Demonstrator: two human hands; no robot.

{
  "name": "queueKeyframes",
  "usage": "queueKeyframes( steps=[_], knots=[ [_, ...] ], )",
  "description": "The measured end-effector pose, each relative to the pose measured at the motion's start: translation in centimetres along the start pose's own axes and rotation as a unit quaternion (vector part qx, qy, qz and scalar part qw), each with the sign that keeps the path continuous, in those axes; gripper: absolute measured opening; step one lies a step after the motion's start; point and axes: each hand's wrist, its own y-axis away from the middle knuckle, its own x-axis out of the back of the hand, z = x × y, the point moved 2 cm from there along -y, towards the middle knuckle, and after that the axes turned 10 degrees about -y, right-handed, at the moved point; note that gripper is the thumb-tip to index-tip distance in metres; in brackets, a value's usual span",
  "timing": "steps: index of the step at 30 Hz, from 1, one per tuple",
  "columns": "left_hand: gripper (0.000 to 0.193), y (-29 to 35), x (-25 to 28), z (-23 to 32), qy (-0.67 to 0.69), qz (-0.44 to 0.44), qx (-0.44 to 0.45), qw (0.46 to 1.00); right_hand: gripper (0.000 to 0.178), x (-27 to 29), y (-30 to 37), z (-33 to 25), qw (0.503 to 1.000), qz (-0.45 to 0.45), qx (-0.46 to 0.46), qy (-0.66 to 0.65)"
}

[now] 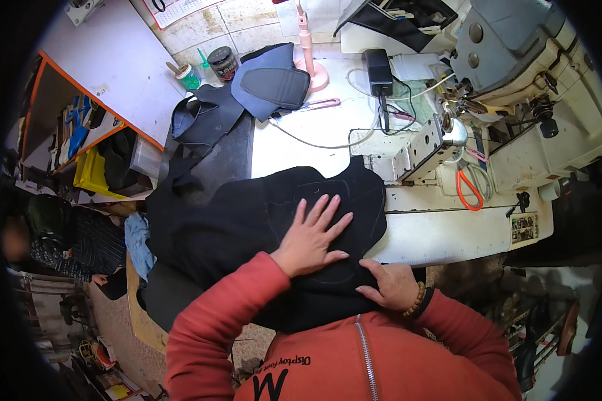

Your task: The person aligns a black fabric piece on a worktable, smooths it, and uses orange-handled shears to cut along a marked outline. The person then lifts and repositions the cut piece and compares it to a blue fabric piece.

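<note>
A large piece of black fabric (227, 227) is spread over the front of the worktable, its near part hanging toward my body. Faint pale outlines are drawn on its right part. My left hand (314, 239) lies flat on the fabric over these lines, fingers spread. At the fabric's lower right edge, my right hand (393, 286) has its thumb and a finger closed on the cloth; its other fingers are mostly hidden. Just beyond the fabric stands the arm of a sewing machine (427, 148).
Dark and blue-grey padded pieces (269, 77) lie at the back, near a pink stand (308, 50) and a dark jar (222, 63). Orange-handled scissors (469, 192) lie right of the machine. A black power adapter (378, 72) trails cables. Another person (80, 234) is at the far left.
</note>
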Motion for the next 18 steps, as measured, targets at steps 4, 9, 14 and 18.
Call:
queueKeyframes(
  steps=[4,9,14,18],
  knots=[
    [0.077,2.1,0.8,-3.0,-0.043,-0.008,0.013,0.999,0.053,0.2,-0.2,-0.3,0.998,0.012,0.045,0.049],
    [0.074,3.3,1.2,-5.7,-0.086,-0.002,-0.007,0.996,0.053,-0.2,0.4,-0.3,0.997,0.0,0.041,0.073],
    [0.07,2.9,3.8,-5.3,-0.133,-0.041,-0.015,0.99,0.058,-0.5,1.0,-0.1,0.997,0.02,0.04,0.066],
    [0.053,3.7,4.8,0.4,-0.067,0.026,-0.117,0.991,0.061,-0.9,1.2,0.0,0.997,0.015,0.032,0.071]
  ],
)
